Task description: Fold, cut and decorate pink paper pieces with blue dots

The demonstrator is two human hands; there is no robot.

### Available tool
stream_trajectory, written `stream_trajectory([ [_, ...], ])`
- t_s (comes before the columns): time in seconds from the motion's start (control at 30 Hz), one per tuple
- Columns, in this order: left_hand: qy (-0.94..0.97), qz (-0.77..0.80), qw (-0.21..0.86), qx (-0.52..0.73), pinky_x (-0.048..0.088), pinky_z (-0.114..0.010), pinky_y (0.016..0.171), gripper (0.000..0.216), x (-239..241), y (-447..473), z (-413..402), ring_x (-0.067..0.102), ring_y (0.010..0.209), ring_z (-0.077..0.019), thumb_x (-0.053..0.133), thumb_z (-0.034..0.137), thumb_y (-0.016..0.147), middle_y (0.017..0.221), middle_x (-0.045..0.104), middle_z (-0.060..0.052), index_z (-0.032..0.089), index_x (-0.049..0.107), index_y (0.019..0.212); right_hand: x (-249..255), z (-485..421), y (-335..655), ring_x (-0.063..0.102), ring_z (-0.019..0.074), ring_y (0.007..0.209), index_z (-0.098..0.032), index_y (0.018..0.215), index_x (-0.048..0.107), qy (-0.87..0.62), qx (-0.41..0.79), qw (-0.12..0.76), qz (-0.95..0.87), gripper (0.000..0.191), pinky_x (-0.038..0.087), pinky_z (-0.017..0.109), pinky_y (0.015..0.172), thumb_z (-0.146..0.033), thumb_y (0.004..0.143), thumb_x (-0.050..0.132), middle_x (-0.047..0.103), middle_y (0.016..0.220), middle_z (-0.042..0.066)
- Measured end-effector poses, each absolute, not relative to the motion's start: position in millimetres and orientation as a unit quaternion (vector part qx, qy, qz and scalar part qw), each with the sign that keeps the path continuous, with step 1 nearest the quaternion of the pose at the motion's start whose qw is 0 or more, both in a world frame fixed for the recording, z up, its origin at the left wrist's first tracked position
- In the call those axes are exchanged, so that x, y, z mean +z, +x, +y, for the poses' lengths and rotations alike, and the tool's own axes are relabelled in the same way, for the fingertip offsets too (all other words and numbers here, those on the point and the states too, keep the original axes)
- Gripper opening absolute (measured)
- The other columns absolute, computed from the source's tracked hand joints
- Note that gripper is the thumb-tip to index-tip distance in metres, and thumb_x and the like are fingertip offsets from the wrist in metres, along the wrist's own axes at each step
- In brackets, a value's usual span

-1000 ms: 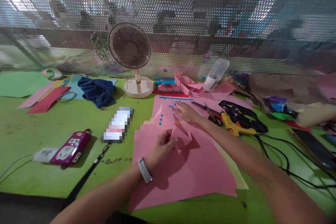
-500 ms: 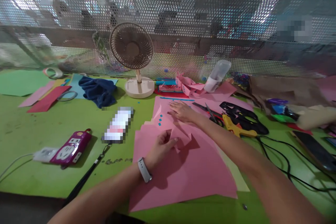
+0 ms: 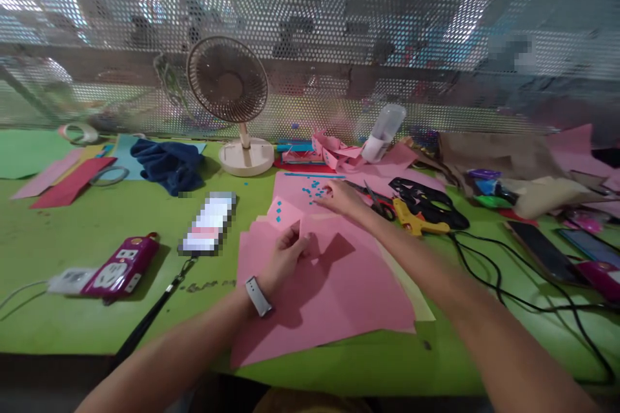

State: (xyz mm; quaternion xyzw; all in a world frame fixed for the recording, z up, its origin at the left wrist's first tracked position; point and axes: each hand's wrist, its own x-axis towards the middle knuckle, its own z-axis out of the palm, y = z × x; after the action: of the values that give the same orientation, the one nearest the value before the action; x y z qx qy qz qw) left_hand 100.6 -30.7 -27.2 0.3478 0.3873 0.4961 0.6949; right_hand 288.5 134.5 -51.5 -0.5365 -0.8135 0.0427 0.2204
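My left hand [image 3: 289, 250] is closed in a pinch on a folded pink paper piece [image 3: 311, 242]. Part of that piece lies behind the fingers. Several small blue paper squares [image 3: 278, 211] sit in a row on the pink paper just beyond this hand. My right hand [image 3: 345, 200] hovers low over pink paper, thumb and fingers apart, beside a scatter of tiny blue paper bits [image 3: 314, 189]. Beneath both hands lie large pink sheets [image 3: 334, 310]. A thin blue strip [image 3: 314, 175] rests past the scattered bits.
Scissors [image 3: 380, 203], a yellow glue gun [image 3: 416, 218] with a black cable, and a black holder lie to the right. Behind stand a fan [image 3: 247, 155] and a clear bottle [image 3: 385, 132]. On the left are a phone [image 3: 209, 222], a purple power strip [image 3: 123, 268] and a blue cloth [image 3: 169, 164].
My right hand, earlier stretched flat, has drawn up with its fingers bent, and the scattered blue bits now show. My left hand still pinches the folded pink paper. The view has shifted slightly right.
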Motion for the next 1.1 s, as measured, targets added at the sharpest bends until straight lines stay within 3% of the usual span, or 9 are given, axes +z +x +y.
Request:
stream_trajectory([
  [0.1, 0.346, 0.384, 0.699, 0.495, 0.045, -0.023, 0.061, 0.040, -27, 101, -31, 0.055, 0.062, -0.0103, 0.079, 0.042, 0.068, 0.075, 0.061, 0.001, 0.018, 0.064, 0.096, -58, 139, 285, 0.061, 0.0249, 0.098, -0.018, 0.100, 0.065, -0.539, 0.042, 0.229, -0.810, 0.048, 0.047, 0.035, 0.086, -0.052, 0.068, 0.078, 0.067, 0.103, 0.011],
  [0.33, 0.361, 0.388, 0.687, 0.497, 0.043, -0.022, 0.057, 0.036, -26, 100, -31, 0.053, 0.061, -0.0100, 0.078, 0.040, 0.069, 0.075, 0.062, 0.001, 0.017, 0.065, 0.093, -60, 153, 288, 0.064, 0.0170, 0.080, -0.018, 0.088, 0.069, -0.517, 0.087, 0.246, -0.815, 0.009, 0.047, 0.028, 0.077, -0.024, 0.083, 0.064, 0.071, 0.088, 0.004],
  [0.53, 0.348, 0.373, 0.699, 0.501, 0.047, -0.025, 0.067, 0.039, -25, 99, -31, 0.058, 0.068, -0.0118, 0.080, 0.039, 0.067, 0.084, 0.066, -0.003, 0.016, 0.065, 0.096, -59, 154, 283, 0.064, 0.0180, 0.078, -0.018, 0.086, 0.070, -0.509, 0.108, 0.250, -0.817, 0.012, 0.046, 0.028, 0.074, -0.025, 0.078, 0.068, 0.072, 0.085, 0.005],
  [0.77, 0.348, 0.382, 0.699, 0.495, 0.046, -0.024, 0.064, 0.041, -28, 98, -30, 0.058, 0.069, -0.0119, 0.080, 0.039, 0.067, 0.089, 0.067, -0.004, 0.016, 0.065, 0.097, -68, 159, 284, 0.063, 0.0182, 0.084, -0.017, 0.081, 0.069, -0.508, 0.111, 0.265, -0.812, 0.012, 0.046, 0.030, 0.081, -0.015, 0.082, 0.058, 0.071, 0.089, 0.006],
  [1.1, 0.352, 0.388, 0.692, 0.497, 0.045, -0.023, 0.062, 0.042, -34, 99, -28, 0.056, 0.065, -0.0104, 0.080, 0.040, 0.067, 0.088, 0.068, -0.003, 0.017, 0.067, 0.099, -67, 159, 286, 0.060, 0.0192, 0.092, -0.018, 0.085, 0.068, -0.471, 0.114, 0.258, -0.836, 0.011, 0.044, 0.032, 0.086, -0.014, 0.083, 0.058, 0.068, 0.094, 0.006],
])
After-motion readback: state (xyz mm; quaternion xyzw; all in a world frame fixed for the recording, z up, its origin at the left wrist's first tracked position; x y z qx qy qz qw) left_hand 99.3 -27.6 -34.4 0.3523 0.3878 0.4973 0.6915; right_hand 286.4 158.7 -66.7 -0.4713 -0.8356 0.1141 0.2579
